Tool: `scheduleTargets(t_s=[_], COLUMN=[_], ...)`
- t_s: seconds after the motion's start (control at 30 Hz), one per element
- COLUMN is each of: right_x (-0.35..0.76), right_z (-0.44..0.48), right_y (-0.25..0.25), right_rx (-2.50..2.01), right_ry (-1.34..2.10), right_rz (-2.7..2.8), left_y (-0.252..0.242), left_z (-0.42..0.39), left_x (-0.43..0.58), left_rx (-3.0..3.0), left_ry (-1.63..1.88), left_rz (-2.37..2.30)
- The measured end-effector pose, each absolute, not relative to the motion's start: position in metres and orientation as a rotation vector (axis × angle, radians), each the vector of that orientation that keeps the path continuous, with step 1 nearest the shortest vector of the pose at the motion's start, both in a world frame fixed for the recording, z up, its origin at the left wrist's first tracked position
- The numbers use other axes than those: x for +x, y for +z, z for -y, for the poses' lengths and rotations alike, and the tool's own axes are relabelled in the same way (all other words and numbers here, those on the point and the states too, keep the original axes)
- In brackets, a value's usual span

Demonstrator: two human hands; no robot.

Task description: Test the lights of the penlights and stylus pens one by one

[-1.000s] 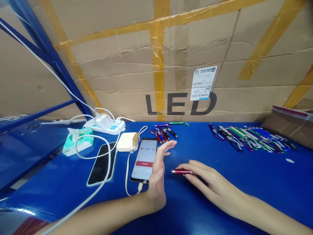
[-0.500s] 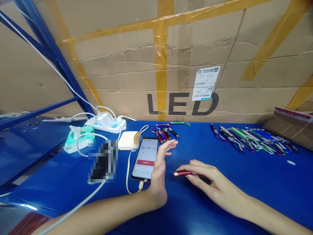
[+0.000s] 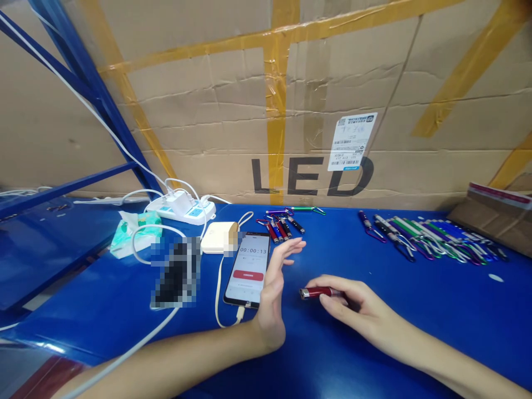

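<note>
Between the thumb and fingers of my right hand [image 3: 353,302] is a small red flashlight [image 3: 318,292], its silver end pointing left. My palm hides its other end. My left hand [image 3: 274,296] stands on edge beside the phone [image 3: 248,266], fingers stretched out and bent back at the tips, holding nothing. It covers part of the phone's right side. Beyond it lies a small group of similar flashlights [image 3: 285,227] in red, blue and black. A larger row of flashlights with carabiner clips [image 3: 432,238] spreads over the right side of the blue table [image 3: 332,354].
A cream power bank [image 3: 214,237] is cabled to the phone. To its left are a white power strip [image 3: 203,211], a green tissue pack [image 3: 139,235] and a blurred-out dark object [image 3: 177,274]. A large cardboard box [image 3: 233,122] stands behind the table.
The red flashlight has shifted slightly right and turned a little in my right hand, whose fingers have curled in more. My left hand stays by the phone.
</note>
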State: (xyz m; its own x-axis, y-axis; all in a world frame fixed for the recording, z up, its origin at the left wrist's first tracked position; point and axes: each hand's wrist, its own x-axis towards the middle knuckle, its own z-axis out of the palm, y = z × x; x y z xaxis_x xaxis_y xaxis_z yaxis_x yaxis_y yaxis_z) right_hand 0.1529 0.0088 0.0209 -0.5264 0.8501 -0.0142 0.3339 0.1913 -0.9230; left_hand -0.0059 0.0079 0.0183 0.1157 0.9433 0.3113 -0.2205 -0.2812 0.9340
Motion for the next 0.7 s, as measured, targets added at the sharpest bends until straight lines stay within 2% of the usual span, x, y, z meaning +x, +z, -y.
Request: scheduleTargets(t_s=[0.23,0.7], right_x=[0.1517,0.1518], right_z=[-0.0083,-0.0082], right_y=[0.0221,0.0205], right_rx=[-1.117,-1.064], right_ry=[1.163,1.305], right_rz=[2.046,1.954], left_y=[0.0179,0.0162], left_z=[-0.0072,-0.0073], left_x=[-0.0048,-0.0054], left_rx=[1.318,1.342], left_ry=[1.4,1.374], left_rz=[-0.791,-0.801])
